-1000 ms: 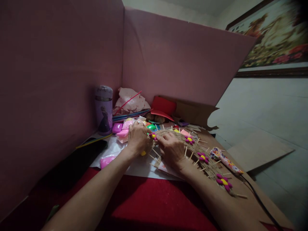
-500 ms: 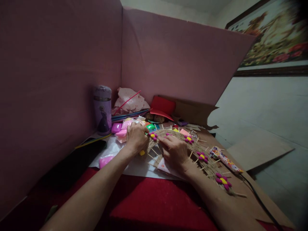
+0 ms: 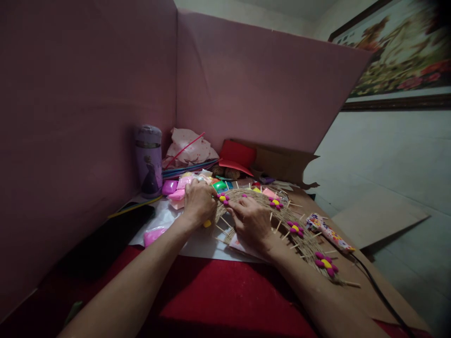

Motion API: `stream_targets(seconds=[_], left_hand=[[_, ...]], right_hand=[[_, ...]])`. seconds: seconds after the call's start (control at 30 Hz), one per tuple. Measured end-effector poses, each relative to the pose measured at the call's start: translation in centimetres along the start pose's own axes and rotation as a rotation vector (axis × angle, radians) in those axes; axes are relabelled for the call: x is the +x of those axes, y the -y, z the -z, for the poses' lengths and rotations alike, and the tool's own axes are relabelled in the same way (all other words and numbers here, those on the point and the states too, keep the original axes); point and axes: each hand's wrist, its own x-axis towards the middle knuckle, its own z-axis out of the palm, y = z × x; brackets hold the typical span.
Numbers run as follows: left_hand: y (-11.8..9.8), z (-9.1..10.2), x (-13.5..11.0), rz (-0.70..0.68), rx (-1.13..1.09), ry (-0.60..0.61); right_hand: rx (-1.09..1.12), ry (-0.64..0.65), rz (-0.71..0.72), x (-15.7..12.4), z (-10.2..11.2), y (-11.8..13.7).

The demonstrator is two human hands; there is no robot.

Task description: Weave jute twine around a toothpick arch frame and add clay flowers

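Curved brown twine band with pale wooden sticks (image 3: pixel 309 247) lies, in the head view, across the white paper sheet (image 3: pixel 204 248) and brown cardboard board (image 3: pixel 373 281), its right-hand end toward the board's right edge. Left hand (image 3: pixel 200 201): half curled, fingertips beside a magenta clay-like flower with a yellow centre (image 3: pixel 223 198); whether it grips anything cannot be told. Right hand (image 3: pixel 252 223): loosely curled, index finger reaching the flower's right petals; any hold under the palm is hidden. Advisable: keep fingertip pressure light and even; avoid flattening the centre.
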Motion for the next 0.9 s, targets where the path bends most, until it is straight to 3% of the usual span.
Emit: stream_targets(seconds=[0.17,0.33,0.47,0.6,0.67,0.73,0.9], left_hand=[[0.0,0.0,-0.1,-0.015,0.021,-0.006],[0.1,-0.2,0.1,0.032,0.0,-0.075],[0.2,-0.4,0.3,0.051,-0.133,-0.14],[-0.2,-0.7,0.2,-0.059,-0.417,-0.229],[-0.8,-0.9,-0.1,-0.098,-0.64,-0.179],[-1.5,-1.0,-0.4,-0.101,-0.858,-0.021],[-2.9,-0.7,-1.3,-0.15,-1.042,0.269]], right_hand=[[0.02,-0.019,0.001,0.0,0.1,-0.1],[0.206,-0.186,-0.034,-0.1,0.6,-0.8],[0.51,-0.296,-0.078,-0.2,0.8,-1.0],[0.953,-0.292,-0.261,0.2,0.9,-0.7],[1.123,-0.285,-0.3,0.4,1.0,-0.6],[1.212,-0.277,-0.291,0.6,1.2,-0.5],[1.255,-0.255,-0.299,0.3,1.4,-0.1]])
